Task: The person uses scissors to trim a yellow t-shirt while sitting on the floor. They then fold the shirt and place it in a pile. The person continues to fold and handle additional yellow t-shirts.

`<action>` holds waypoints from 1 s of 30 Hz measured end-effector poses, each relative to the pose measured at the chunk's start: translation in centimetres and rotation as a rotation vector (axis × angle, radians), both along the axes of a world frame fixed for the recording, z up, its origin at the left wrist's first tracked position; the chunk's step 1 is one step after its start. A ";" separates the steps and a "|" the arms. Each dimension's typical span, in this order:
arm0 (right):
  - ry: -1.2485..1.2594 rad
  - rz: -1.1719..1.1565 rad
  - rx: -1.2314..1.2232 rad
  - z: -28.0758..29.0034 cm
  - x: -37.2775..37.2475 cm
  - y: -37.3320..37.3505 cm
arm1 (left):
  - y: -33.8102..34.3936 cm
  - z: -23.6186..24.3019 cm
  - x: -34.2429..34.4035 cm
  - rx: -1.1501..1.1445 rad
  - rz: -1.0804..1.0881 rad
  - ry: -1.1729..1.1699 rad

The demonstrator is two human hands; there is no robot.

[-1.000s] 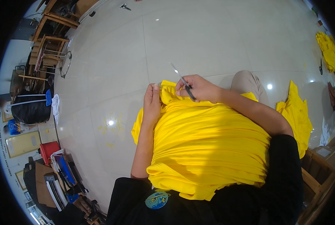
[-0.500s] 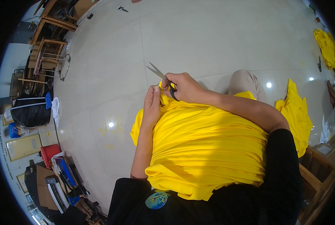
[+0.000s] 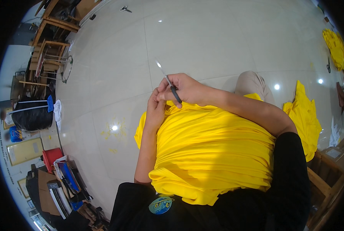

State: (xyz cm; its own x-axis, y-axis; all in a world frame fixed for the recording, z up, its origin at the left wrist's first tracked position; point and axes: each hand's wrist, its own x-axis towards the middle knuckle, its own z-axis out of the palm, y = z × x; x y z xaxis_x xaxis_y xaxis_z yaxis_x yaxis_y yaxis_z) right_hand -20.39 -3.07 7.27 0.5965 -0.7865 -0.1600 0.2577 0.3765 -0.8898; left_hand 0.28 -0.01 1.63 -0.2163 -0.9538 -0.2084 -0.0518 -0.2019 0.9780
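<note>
A large heap of yellow fabric (image 3: pixel 214 142) lies gathered in folds across my lap. My right hand (image 3: pixel 189 89) is closed on a pair of scissors (image 3: pixel 174 93) with black handles, whose blades look closed and point up and away. My left hand (image 3: pixel 155 109) is pinched closed at the far left edge of the fabric, and what lies between its fingertips is mostly covered. Thumb and fingers of my right hand meet the fingertips of the left there.
Small yellow scraps (image 3: pixel 114 133) litter the tiled floor on the left. More yellow cloth lies at right (image 3: pixel 303 119) and far right (image 3: pixel 336 52), near another pair of scissors (image 3: pixel 328 65). Wooden furniture (image 3: pixel 50 57), a black bag (image 3: pixel 31 115) and a red box (image 3: pixel 51 158) line the left side.
My right hand has turned and its fingers have come onto the left fingertips. The scissor blades, spread apart before, now look closed. The fabric heap stays in place.
</note>
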 end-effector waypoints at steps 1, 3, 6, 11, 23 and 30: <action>-0.026 0.052 -0.006 0.5 0.0 0.1 | -0.1 0.1 0.1 -0.003 -0.009 0.025; 0.029 0.050 -0.082 0.3 -0.4 -0.2 | -0.4 -0.1 0.5 0.071 -0.005 0.113; 0.072 -0.173 -0.037 -1.0 -1.6 -1.4 | -0.9 -1.0 1.1 0.235 0.014 0.301; 0.060 0.021 0.191 -4.0 -4.3 -0.1 | -0.9 -0.5 1.3 0.248 0.044 0.462; 0.897 0.085 -0.635 -3.3 -3.6 3.0 | -1.1 -1.0 1.1 0.222 0.127 0.398; 1.064 0.276 -0.563 1.7 -2.8 3.5 | -0.6 -0.6 0.1 0.109 0.223 0.143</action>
